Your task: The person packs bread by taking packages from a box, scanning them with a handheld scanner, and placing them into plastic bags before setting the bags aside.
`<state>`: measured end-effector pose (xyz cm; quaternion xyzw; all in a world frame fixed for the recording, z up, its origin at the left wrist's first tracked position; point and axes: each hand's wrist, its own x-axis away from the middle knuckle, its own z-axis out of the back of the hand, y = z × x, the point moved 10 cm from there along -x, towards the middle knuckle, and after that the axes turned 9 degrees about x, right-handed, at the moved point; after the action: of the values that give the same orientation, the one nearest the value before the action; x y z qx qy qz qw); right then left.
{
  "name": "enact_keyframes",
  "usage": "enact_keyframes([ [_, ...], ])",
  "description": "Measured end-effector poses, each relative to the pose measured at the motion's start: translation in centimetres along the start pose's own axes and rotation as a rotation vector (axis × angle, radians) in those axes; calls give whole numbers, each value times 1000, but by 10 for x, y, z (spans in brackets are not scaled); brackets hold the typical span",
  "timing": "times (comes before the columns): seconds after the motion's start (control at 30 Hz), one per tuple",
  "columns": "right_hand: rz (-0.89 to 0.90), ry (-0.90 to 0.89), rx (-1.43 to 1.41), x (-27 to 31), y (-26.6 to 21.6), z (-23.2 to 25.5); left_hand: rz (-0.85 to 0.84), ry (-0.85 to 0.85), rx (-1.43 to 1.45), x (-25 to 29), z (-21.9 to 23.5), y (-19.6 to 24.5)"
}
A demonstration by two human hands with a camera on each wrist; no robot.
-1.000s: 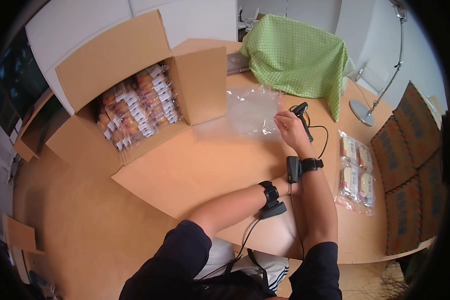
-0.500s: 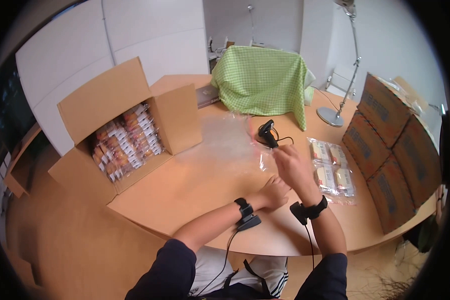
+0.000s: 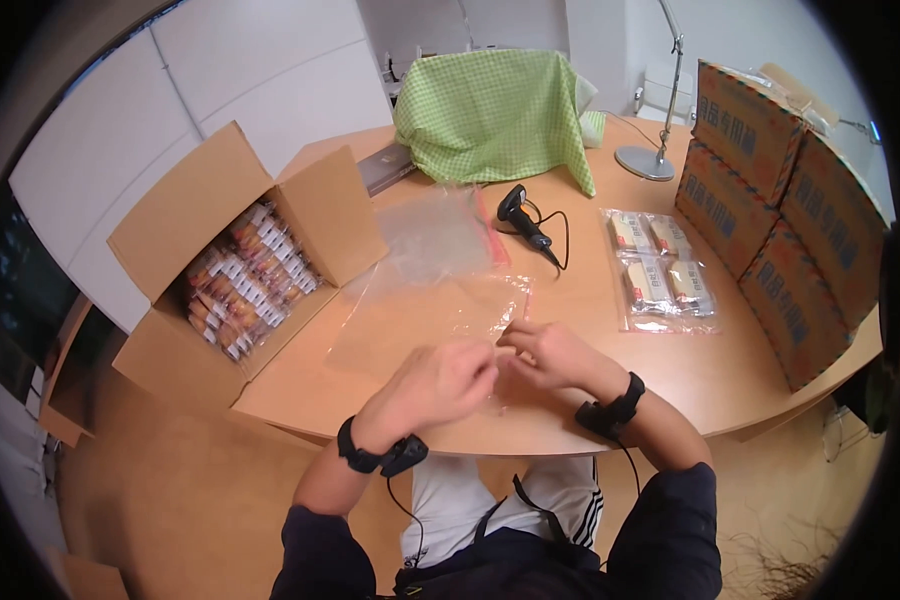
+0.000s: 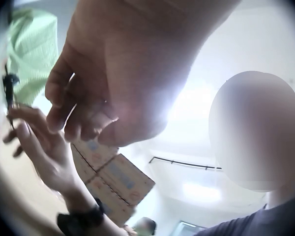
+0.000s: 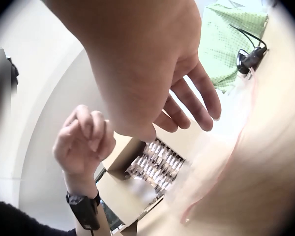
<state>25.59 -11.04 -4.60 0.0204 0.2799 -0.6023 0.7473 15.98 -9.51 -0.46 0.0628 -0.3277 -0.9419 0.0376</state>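
A clear plastic bag (image 3: 400,325) with a pink edge lies flat before the person, at the table's front. My left hand (image 3: 440,380) hangs over its near part, fingers loosely curled, and nothing shows between them in the left wrist view. Beside it, my right hand (image 3: 550,355) is at the bag's pink-edged end; in the right wrist view its fingers (image 5: 196,103) are nearly straight and hold nothing visible. A second clear bag (image 3: 430,235) with a pink strip lies farther back. The hands partly hide the front bag's near corner.
An open carton (image 3: 335,215) full of small wrapped packets (image 3: 255,270) stands at left. A black barcode scanner (image 3: 525,220) lies behind the right hand. Right of it are a bag of several pale packs (image 3: 650,285), stacked brown boxes (image 3: 760,200) and a lamp (image 3: 645,162); a green checked cloth (image 3: 490,120) is at back.
Both hands have come back to the table's front, the left raised from under the right arm. A front bag now lies apart from the one behind. The head view has shifted.
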Motion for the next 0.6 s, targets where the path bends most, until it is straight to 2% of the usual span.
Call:
enact_keyframes([
  [0.03,-136,-65,-127,1,20,-7,25,121,-116,-3,7,-16],
  [0.07,-133,35,-226,0,25,3,50,242,-233,-5,11,-30],
  [0.1,-130,34,-230,2,34,-1,54,242,-235,-9,-2,-47],
  [0.13,-152,47,-250,3,47,-3,132,217,-352,-14,-19,-71],
  [0.17,-178,62,-272,5,56,-4,210,188,-467,-18,-29,-80],
  [0.2,-181,70,-273,7,60,-4,205,183,-473,-22,-37,-81],
  [0.27,-238,40,-313,14,70,-7,438,26,-481,-26,-57,-100],
  [0.3,-244,46,-312,18,73,-6,432,21,-484,-27,-64,-102],
  [0.37,-408,59,-408,27,97,-10,410,19,-476,-26,-74,-105],
  [0.4,-404,58,-412,29,103,-12,415,19,-479,-22,-78,-107],
  [0.47,-512,139,-443,37,128,-9,344,-21,-553,-16,-82,-95],
  [0.5,-502,134,-451,38,132,-10,356,-17,-556,-10,-81,-93],
  [0.57,-519,216,-450,42,139,-1,250,-45,-474,-1,-85,-81],
  [0.6,-528,241,-435,43,141,1,265,-38,-476,5,-83,-87],
])
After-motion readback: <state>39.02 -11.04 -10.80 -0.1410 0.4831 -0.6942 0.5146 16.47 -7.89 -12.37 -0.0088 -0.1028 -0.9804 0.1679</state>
